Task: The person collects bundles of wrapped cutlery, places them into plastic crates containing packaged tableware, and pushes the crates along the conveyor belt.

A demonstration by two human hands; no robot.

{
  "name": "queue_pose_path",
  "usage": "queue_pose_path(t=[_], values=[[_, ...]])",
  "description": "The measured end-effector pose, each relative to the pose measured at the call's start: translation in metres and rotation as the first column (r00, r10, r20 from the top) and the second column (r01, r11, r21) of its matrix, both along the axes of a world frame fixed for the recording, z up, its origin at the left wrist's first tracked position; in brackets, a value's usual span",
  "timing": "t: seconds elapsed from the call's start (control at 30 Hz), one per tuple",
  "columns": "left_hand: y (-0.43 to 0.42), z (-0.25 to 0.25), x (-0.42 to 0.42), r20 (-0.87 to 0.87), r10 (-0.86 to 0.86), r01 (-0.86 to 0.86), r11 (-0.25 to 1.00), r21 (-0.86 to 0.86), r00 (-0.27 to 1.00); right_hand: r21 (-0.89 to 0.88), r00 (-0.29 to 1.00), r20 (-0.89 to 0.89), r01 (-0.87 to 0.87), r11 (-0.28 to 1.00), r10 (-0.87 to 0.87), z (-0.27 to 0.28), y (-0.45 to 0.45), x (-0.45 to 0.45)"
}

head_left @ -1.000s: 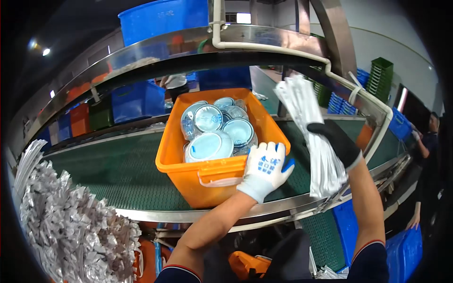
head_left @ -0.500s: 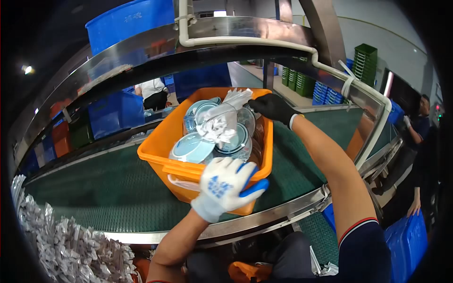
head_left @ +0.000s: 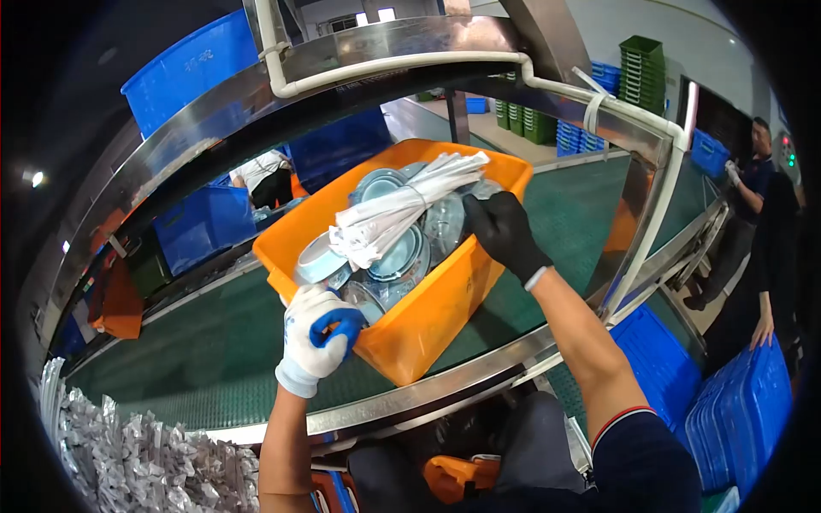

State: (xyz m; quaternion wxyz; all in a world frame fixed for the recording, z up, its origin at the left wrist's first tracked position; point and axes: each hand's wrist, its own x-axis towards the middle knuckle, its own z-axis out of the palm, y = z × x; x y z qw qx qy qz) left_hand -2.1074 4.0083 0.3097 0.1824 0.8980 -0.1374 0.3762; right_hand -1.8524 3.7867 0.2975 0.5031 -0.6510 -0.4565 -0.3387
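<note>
An orange bin stands at an angle on the green conveyor belt. My left hand, in a white glove with blue on the palm side, is closed on its near left rim. My right hand, in a black glove, grips the right rim, its fingertips partly hidden inside. Stacked in the bin are pale blue round dishes and clear plastic-looking pieces. Across them lies a bundle of long white wrapped strips, tied around its middle.
A metal frame with a white pipe arches over the green conveyor. Many white wrapped strips are heaped at lower left. Blue crates stand at lower right, near another person's hand. A co-worker stands far right.
The orange bin has turned, its right side swinging away from me. My left hand has moved left and closed on its rim. My right hand has come down onto the right rim.
</note>
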Motion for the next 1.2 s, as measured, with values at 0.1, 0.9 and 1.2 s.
queue_pose_path(t=[0.1, 0.9, 1.2], values=[[0.014, 0.001, -0.003, -0.026, -0.101, 0.097, 0.988, -0.123, 0.995, -0.039, 0.995, 0.097, 0.036, 0.999, -0.032, -0.008, -0.013, -0.015], [-0.025, -0.049, 0.039, 0.245, 0.324, -0.204, 0.887, -0.414, 0.914, -0.023, 0.883, 0.357, 0.333, 0.943, -0.303, -0.019, -0.057, -0.042], [-0.084, -0.15, -0.109, -0.091, 0.03, -0.054, 0.96, -0.276, 0.995, -0.12, 0.916, 0.148, 0.392, 0.912, -0.374, -0.126, -0.145, -0.099]])
